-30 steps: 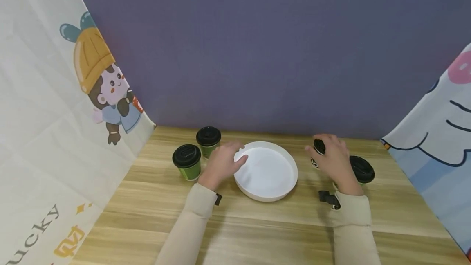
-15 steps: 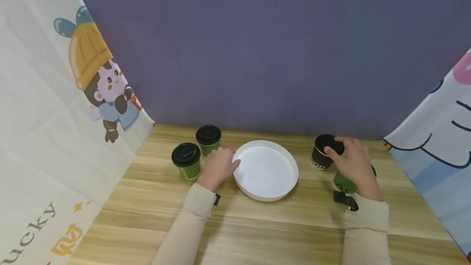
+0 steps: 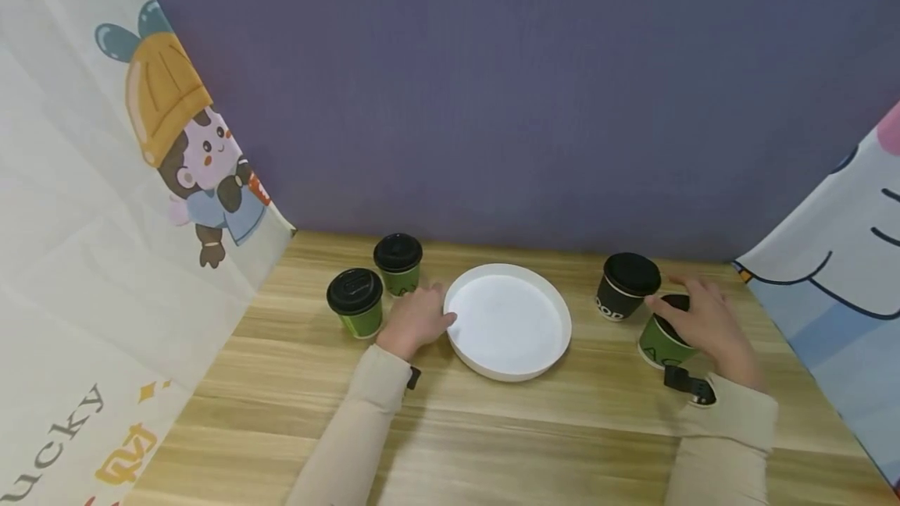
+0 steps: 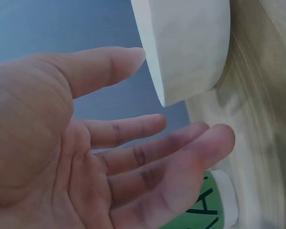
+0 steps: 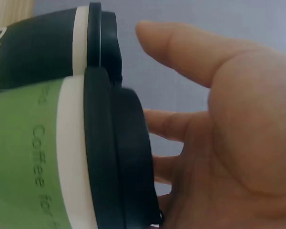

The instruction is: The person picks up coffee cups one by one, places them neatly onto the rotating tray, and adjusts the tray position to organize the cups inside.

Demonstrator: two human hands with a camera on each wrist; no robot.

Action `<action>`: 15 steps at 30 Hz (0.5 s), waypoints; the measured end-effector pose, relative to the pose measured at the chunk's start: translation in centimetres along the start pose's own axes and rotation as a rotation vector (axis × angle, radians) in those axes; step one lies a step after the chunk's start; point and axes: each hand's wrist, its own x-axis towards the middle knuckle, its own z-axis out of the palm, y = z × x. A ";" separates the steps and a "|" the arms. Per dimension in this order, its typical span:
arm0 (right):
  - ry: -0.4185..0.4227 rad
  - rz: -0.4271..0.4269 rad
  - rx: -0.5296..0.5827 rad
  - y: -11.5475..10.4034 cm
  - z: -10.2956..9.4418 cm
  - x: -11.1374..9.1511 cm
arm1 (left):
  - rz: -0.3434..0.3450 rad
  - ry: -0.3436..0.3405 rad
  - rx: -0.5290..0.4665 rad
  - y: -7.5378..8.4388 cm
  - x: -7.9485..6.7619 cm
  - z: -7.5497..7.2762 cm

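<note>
My left hand (image 3: 415, 322) hovers by the left side of a round white tray (image 3: 508, 322). In the left wrist view its fingers are spread and hold nothing, with the thumb close to the tray's wall (image 4: 190, 52); I cannot tell whether they touch. Over at the right, my right hand (image 3: 713, 328) is above a green paper coffee cup (image 3: 659, 345) with a black lid. The right wrist view has the palm facing that lid (image 5: 133, 157), thumb apart from it and some fingers partly hidden behind it. A black lidded coffee cup (image 3: 617, 301) stands just behind the green one.
Two more green coffee cups with black lids, a nearer one (image 3: 362, 323) and a farther one (image 3: 402, 281), stand left of the tray. The wooden table (image 3: 534, 443) ends at a purple-grey backdrop (image 3: 457, 100). Printed cloths (image 3: 63, 240) hang at both sides.
My right hand has moved off the black cup, rightward and nearer, to the green cup; the black cup stays standing at the back right. The left hand has shifted only slightly.
</note>
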 end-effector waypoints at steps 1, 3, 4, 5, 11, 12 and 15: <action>-0.016 0.007 -0.001 0.2 -0.1 -0.1 | 0.001 -0.009 -0.003 -0.1 0.0 0.1; -0.037 0.024 0.000 0.4 -0.3 -0.2 | 0.010 -0.018 -0.015 -0.3 0.1 0.2; -0.044 0.032 -0.005 0.6 -0.4 -0.3 | 0.016 -0.020 -0.018 -0.5 0.2 0.3; -0.053 0.039 -0.007 0.7 -0.5 -0.3 | 0.023 -0.021 -0.021 -0.6 0.2 0.4; -0.124 0.062 -0.011 1.3 -0.9 -0.8 | 0.051 -0.040 -0.052 -1.1 0.6 0.7; -0.134 0.062 -0.012 1.3 -0.9 -0.8 | 0.053 -0.049 -0.059 -1.2 0.6 0.8; -0.153 0.069 -0.022 1.5 -1.0 -1.0 | 0.063 -0.079 -0.076 -1.5 0.7 1.0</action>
